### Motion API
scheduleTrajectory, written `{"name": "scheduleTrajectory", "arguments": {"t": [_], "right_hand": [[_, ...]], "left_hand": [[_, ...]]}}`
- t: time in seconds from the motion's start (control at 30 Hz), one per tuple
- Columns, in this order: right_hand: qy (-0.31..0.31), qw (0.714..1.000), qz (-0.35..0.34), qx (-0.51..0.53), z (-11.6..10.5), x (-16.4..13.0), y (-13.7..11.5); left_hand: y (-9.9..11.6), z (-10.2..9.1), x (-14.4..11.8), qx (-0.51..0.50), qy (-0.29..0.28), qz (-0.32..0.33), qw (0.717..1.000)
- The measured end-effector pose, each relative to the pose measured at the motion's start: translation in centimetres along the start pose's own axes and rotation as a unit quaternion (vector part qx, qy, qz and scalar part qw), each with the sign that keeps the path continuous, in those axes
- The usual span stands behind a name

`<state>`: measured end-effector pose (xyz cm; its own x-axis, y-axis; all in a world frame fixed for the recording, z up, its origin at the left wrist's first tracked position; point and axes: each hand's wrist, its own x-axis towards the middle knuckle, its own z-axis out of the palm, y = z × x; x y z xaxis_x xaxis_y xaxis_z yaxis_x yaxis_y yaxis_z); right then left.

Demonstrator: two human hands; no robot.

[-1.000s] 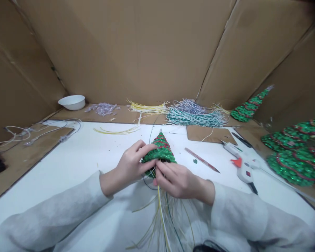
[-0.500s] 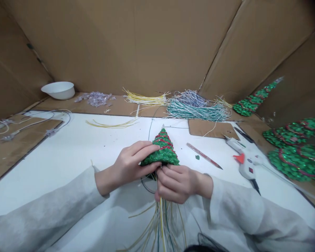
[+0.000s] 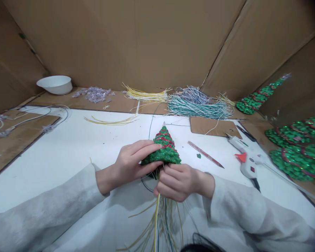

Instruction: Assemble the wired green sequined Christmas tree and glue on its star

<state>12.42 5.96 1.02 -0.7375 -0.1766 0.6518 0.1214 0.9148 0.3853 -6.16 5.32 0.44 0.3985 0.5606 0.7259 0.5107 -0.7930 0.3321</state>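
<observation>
- Head view shows the left hand laid over the left flank of a small green sequinned tree, fingers stretched out and pressed against it with the thumb underneath, much as it was half a second ago
- Right hand is curled shut just under the tree's base, its fingers bunched round the loose wires that trail down from the tree toward the person; a second ago those fingers were straighter and pointing at the base, so the hold has closed into a fist
- The tree stands roughly upright above the white table top, held up off it between both hands at mid-table, its tip tilted slightly away; it sits a touch further right than before
- The wire bundle hangs in a tighter strand below the fist than it did a second ago, when it fanned more; judging by that, the strands are being gathered or drawn at the base
- Well apart to the right lie a red pencil and a glue gun, both unmoved, and finished green trees at the table's edge
- Along the back lie a teal wire bundle, yellow wires and a white bowl, all untouched
</observation>
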Motion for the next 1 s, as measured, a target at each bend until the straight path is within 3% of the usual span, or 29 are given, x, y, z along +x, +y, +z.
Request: {"name": "scheduleTrajectory", "arguments": {"t": [0.3,0.47,0.83,1.0], "right_hand": [[-0.015,1.000,-0.012,-0.003,0.0,0.1,0.1],[-0.038,0.998,-0.024,-0.039,-0.3,-0.3,-0.2],[-0.102,0.990,0.025,-0.094,-1.6,-0.1,-1.7],[-0.102,0.986,0.058,-0.117,-1.5,0.1,-2.4]], "left_hand": [[0.1,0.3,-0.2,-0.011,0.005,-0.010,1.000],[0.0,0.9,-0.9,-0.015,0.022,-0.057,0.998],[0.1,1.1,-1.6,-0.021,0.050,-0.082,0.995],[-0.1,1.2,-1.8,-0.015,0.049,-0.079,0.996]]}}
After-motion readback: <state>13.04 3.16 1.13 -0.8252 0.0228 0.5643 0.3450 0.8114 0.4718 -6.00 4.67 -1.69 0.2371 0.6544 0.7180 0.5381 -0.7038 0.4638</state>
